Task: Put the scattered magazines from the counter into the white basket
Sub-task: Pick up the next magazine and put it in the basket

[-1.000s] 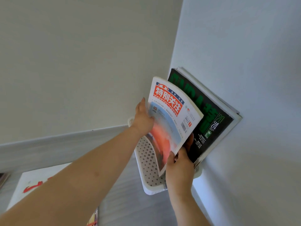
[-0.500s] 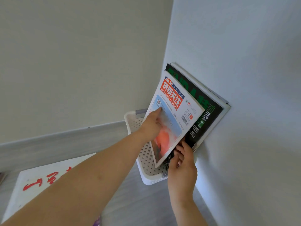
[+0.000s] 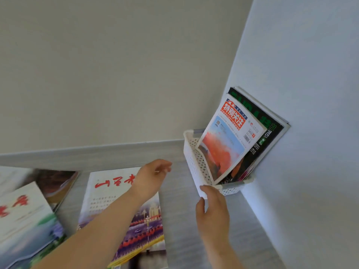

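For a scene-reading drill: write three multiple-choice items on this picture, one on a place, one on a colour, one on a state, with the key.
1. Where is the red-title magazine? A flat on the floor; B standing in the basket; C lying under it.
2. What colour is the big lettering on the counter magazine? A red; B green; C blue.
3. The left hand is: A gripping a magazine; B pressing the basket; C open, holding nothing.
Key: B, it leans upright inside the basket; A, red brush strokes on a white cover; C, its fingers hang loose with nothing in them.
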Action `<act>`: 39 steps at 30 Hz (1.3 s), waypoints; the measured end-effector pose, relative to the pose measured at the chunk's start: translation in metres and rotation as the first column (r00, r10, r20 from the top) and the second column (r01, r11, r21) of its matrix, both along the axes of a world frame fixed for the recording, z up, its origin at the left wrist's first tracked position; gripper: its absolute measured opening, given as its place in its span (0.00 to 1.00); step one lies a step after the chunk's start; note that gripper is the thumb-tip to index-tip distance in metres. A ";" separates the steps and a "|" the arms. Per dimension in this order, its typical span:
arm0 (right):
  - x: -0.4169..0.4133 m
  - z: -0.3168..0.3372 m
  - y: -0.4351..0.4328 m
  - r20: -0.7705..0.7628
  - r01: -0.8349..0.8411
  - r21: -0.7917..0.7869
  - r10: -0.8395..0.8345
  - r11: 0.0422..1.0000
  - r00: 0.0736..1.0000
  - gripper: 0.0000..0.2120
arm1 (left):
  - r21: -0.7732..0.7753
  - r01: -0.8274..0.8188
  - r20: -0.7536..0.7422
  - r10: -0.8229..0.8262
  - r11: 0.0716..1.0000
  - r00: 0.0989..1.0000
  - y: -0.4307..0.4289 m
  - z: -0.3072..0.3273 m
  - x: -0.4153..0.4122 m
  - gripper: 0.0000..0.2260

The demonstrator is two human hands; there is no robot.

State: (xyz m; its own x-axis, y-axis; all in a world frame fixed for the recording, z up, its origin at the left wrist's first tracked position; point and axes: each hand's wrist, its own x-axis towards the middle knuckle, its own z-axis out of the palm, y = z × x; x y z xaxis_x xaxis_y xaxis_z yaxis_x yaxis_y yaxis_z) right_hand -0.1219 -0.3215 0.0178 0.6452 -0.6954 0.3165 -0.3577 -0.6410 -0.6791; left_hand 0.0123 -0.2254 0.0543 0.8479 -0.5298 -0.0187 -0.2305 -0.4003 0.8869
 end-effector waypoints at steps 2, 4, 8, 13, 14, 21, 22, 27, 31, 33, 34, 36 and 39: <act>0.001 -0.010 0.026 -0.141 -0.135 -0.008 0.133 0.991 0.981 0.15 | 0.105 -0.104 0.040 0.100 0.989 0.994 0.053 -0.014 -0.009 0.10; 0.004 -0.022 0.049 -0.297 -0.249 0.027 0.246 0.968 0.923 0.18 | 0.227 -0.190 0.047 0.185 0.955 0.982 0.100 -0.031 -0.018 0.11; 0.009 -0.050 0.094 -0.520 -0.394 0.096 0.384 0.914 0.763 0.28 | 0.383 -0.254 0.004 0.274 0.888 0.962 0.167 -0.061 -0.032 0.16; 0.004 -0.079 0.123 -0.645 -0.421 -0.020 0.311 0.907 0.698 0.31 | 0.580 -0.079 0.029 0.077 0.811 0.997 0.198 -0.084 -0.042 0.27; 0.003 -0.081 0.124 -0.648 -0.425 -0.046 0.296 0.904 0.701 0.31 | 0.623 -0.065 0.048 0.045 0.779 0.998 0.200 -0.085 -0.042 0.28; 0.001 -0.055 0.135 -0.736 -0.438 -0.142 0.201 0.888 0.647 0.34 | 0.710 -0.133 0.108 0.080 0.692 0.991 0.186 -0.087 -0.028 0.33; 0.002 -0.058 0.136 -0.723 -0.430 -0.171 0.183 0.887 0.666 0.37 | 0.686 -0.146 0.100 0.107 0.713 0.989 0.181 -0.085 -0.025 0.32; 0.001 -0.064 0.135 -0.750 -0.442 -0.135 0.200 0.887 0.630 0.37 | 0.477 -0.258 -0.104 0.345 0.840 0.933 0.173 -0.074 -0.011 0.28; 0.003 -0.064 0.134 -0.762 -0.422 -0.101 0.203 0.901 0.615 0.37 | 0.221 -0.381 -0.404 0.440 0.898 0.802 0.169 -0.063 0.003 0.27; 0.003 -0.060 0.129 -0.739 -0.351 -0.018 0.224 0.936 0.635 0.32 | 0.178 -0.418 -0.505 0.447 0.891 0.738 0.168 -0.063 0.013 0.28; 0.005 -0.066 0.125 -0.697 -0.337 -0.048 0.210 0.940 0.686 0.31 | 0.157 -0.416 -0.546 0.430 0.896 0.719 0.167 -0.062 0.017 0.27; 0.005 -0.082 0.119 -0.689 -0.388 -0.049 0.250 0.920 0.680 0.33 | 0.159 -0.341 -0.546 0.371 0.926 0.751 0.163 -0.059 0.020 0.19; 0.006 -0.089 0.114 -0.678 -0.372 -0.030 0.254 0.928 0.690 0.34 | 0.369 -0.146 -0.274 0.257 0.918 0.927 0.149 -0.055 0.017 0.13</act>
State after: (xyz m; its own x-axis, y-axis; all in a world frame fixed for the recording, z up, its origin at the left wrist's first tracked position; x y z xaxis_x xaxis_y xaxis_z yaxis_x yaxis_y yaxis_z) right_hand -0.1158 -0.2071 -0.0716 0.9002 -0.3950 -0.1834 -0.4305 -0.8708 -0.2374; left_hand 0.0288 -0.0764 -0.0006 0.8566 -0.2626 -0.4441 0.1518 -0.6944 0.7034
